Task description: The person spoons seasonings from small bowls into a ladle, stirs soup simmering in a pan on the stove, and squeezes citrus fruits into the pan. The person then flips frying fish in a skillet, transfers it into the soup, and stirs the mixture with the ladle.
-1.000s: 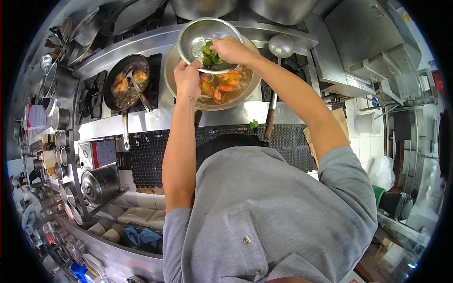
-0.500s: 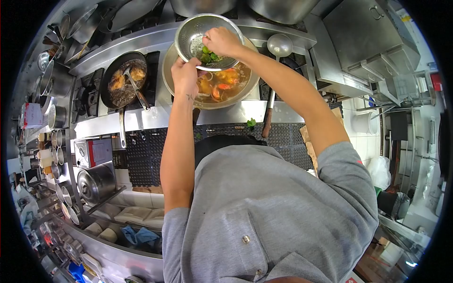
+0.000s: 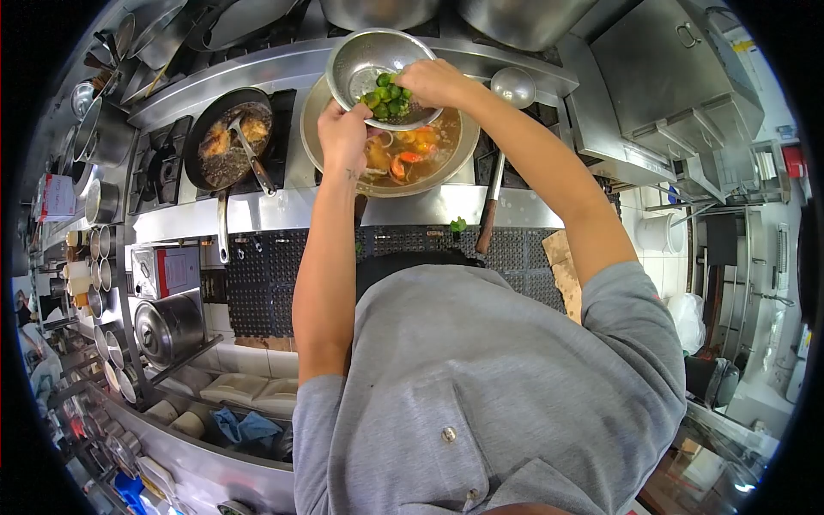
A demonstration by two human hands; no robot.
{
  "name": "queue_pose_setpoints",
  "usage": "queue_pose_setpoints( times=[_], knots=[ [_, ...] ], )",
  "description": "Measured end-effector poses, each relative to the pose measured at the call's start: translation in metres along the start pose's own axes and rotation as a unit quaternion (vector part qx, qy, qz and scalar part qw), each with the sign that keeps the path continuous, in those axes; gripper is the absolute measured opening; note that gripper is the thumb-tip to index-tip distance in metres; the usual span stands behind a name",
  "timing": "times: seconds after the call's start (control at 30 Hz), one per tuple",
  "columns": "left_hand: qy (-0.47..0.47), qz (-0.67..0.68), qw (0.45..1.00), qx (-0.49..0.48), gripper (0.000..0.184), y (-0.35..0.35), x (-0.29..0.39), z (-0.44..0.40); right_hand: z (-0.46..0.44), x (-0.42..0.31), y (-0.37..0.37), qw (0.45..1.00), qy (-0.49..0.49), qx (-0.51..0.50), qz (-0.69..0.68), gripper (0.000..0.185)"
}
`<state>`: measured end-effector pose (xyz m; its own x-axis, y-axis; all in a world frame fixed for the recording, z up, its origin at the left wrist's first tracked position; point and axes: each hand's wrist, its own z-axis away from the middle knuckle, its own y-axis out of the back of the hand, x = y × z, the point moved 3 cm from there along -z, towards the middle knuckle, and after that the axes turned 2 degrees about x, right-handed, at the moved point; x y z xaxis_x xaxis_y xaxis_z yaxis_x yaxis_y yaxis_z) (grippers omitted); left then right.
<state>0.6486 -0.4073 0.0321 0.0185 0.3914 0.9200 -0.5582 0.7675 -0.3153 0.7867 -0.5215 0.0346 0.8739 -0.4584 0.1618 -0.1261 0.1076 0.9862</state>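
The left hand [image 3: 342, 137] pinches the near left rim of a metal bowl [image 3: 350, 64] between thumb and fingers. Just across from it, the right hand [image 3: 433, 83] reaches over the bowl's right side, fingers gathered at the green pieces [image 3: 390, 101] inside; whether they grip any cannot be told. The bowl hangs above the far part of a wide pot [image 3: 313, 142], its round mouth turned up toward the camera and appearing slightly longest from far left to near right. Below the hands, the pot holds brown broth with orange pieces [image 3: 412, 157] (some deep orange, some yellower).

Left of the left hand, a black pan [image 3: 194, 150] holds browned pieces in dark liquid, with a utensil [image 3: 249, 150] resting in it; the pan's handle points toward the person. Beyond the right hand, to its right, lies a ladle [image 3: 513, 86], cup at the far end, its long handle running toward the person.
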Motion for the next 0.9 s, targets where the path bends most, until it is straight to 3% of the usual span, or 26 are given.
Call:
queue_pose_setpoints(
  times=[0.07,0.1,0.17,0.27,0.4,0.47,0.8,0.9],
  knots=[
    [0.009,0.005,1.0,0.009,0.011,0.003,-0.003,-0.003,0.003,0.0,0.002,0.995,0.027,0.077,-0.059,0.023],
    [0.008,0.005,1.0,0.009,0.011,0.004,-0.003,-0.004,0.004,0.003,0.005,0.995,0.028,0.078,-0.058,0.023],
    [0.019,0.022,0.999,0.016,0.011,0.005,-0.004,-0.003,0.007,0.012,0.011,0.97,-0.006,0.095,-0.224,0.02],
    [0.002,0.01,1.0,0.006,0.012,0.007,-0.004,-0.006,0.009,0.018,0.017,0.943,-0.007,0.075,-0.323,0.019],
    [-0.005,0.033,0.999,0.011,0.014,0.005,-0.006,-0.009,0.005,0.019,0.011,0.945,0.005,0.063,-0.32,0.026],
    [0.002,0.022,1.0,0.014,0.014,0.004,-0.006,-0.01,-0.001,0.018,0.005,0.965,0.063,0.093,-0.238,0.029],
    [0.01,0.006,1.0,0.009,0.012,0.004,-0.005,-0.012,0.0,0.009,0.007,0.985,-0.04,0.105,-0.131,0.039],
    [0.009,0.006,1.0,0.006,0.011,0.004,-0.005,-0.011,-0.003,0.002,0.008,0.982,-0.024,0.171,-0.072,0.05]
  ],
)
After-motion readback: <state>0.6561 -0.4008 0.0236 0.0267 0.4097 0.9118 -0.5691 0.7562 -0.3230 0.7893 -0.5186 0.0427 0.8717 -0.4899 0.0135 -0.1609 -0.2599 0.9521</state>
